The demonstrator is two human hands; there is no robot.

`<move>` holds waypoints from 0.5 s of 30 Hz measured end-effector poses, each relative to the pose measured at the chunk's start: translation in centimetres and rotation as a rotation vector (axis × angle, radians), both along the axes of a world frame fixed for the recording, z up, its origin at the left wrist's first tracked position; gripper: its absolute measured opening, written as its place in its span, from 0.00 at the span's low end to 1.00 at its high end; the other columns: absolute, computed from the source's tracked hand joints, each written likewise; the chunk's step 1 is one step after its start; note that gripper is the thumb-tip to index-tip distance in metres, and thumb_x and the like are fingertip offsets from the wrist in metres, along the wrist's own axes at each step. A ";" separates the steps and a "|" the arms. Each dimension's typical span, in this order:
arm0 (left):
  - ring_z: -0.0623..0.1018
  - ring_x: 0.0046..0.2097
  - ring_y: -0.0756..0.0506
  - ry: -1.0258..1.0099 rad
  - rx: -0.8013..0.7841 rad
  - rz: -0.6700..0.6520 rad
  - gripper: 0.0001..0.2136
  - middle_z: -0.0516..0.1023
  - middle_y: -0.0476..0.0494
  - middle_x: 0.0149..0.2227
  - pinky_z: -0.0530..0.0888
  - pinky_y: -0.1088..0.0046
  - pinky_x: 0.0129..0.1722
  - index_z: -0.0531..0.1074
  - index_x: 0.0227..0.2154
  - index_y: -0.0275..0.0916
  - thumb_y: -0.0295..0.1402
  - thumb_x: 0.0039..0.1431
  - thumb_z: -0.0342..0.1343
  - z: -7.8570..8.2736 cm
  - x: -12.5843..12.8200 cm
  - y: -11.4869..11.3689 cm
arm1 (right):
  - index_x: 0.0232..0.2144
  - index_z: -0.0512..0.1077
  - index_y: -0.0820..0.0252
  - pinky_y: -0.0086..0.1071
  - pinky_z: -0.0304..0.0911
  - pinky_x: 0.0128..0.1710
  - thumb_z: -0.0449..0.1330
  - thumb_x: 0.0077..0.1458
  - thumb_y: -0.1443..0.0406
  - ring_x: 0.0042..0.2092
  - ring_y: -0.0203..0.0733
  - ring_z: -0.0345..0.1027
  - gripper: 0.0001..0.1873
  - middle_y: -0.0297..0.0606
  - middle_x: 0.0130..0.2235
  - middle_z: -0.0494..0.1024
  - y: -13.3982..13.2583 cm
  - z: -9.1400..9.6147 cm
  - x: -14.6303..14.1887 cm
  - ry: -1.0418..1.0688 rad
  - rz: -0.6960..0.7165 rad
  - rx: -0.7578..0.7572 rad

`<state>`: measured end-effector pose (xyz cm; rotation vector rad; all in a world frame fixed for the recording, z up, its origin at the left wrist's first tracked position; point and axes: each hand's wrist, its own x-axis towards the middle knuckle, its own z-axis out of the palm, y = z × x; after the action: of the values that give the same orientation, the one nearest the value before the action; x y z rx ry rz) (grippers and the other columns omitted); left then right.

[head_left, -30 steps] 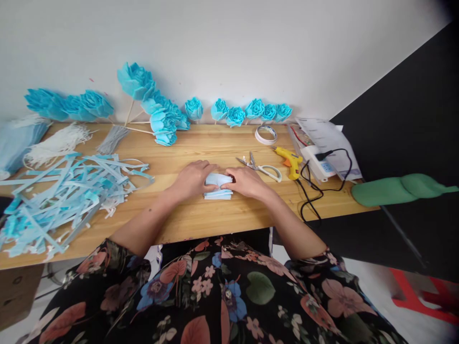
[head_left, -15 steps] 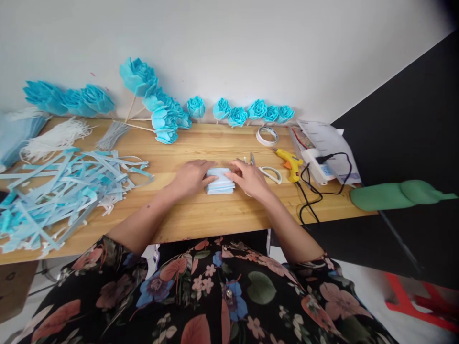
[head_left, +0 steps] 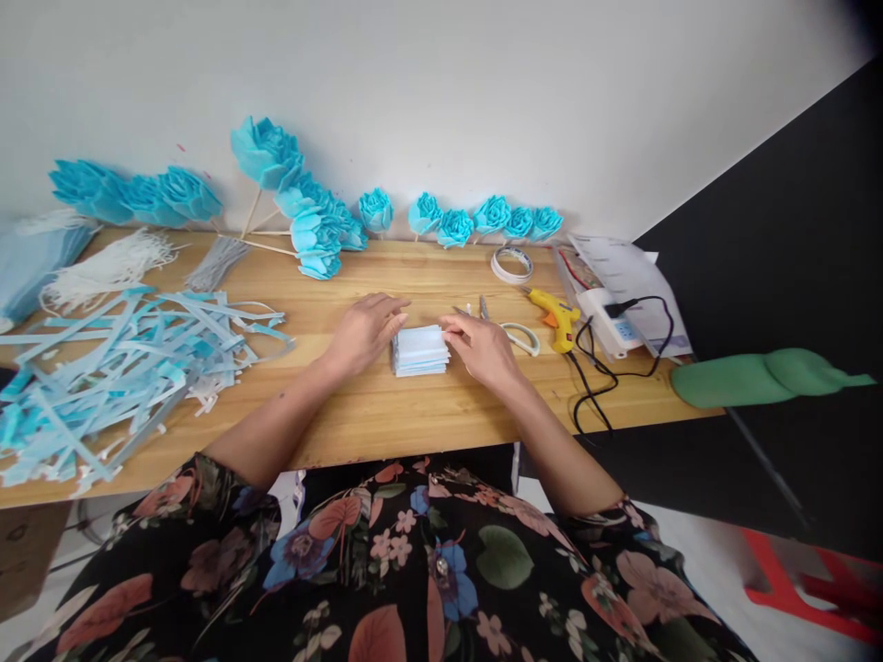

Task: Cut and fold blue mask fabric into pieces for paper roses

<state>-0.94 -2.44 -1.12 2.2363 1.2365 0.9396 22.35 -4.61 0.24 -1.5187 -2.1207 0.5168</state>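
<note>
A small stack of pale blue fabric-like sheets [head_left: 420,353] lies on the table in front of me, its layers slightly uneven. My left hand [head_left: 367,333] is just left of it, fingers stretched out and holding nothing. At the stack's upper right corner, my right hand [head_left: 481,348] has its thumb and forefinger pinched on the edge of the top sheet. Scissors [head_left: 519,338] with white handles lie partly behind the right hand.
Blue artificial flowers [head_left: 317,225] line the wall. Cut strips [head_left: 138,368] are heaped at left, near white cords [head_left: 114,267] and grey wires [head_left: 215,262]. A tape roll [head_left: 511,276], yellow glue gun [head_left: 557,317], white power strip [head_left: 611,322] and green bottle [head_left: 759,377] occupy the right.
My left hand has come off the stack and moved slightly left, its fingers lifting away. The right hand's fingers have drawn back from the top to the stack's right corner.
</note>
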 end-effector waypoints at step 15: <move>0.81 0.42 0.42 -0.771 -0.747 -0.182 0.30 0.83 0.38 0.45 0.77 0.64 0.43 0.76 0.51 0.34 0.47 0.46 0.70 0.4 0.2 -0.3 | 0.44 0.79 0.55 0.36 0.72 0.41 0.61 0.56 0.62 0.38 0.42 0.77 0.13 0.37 0.38 0.84 0.4 3.6 -1.6 0.354 -0.028 0.061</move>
<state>-0.75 -2.72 -0.75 1.1970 0.8024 0.9242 20.72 -4.25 3.81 -1.3107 -1.8236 0.6511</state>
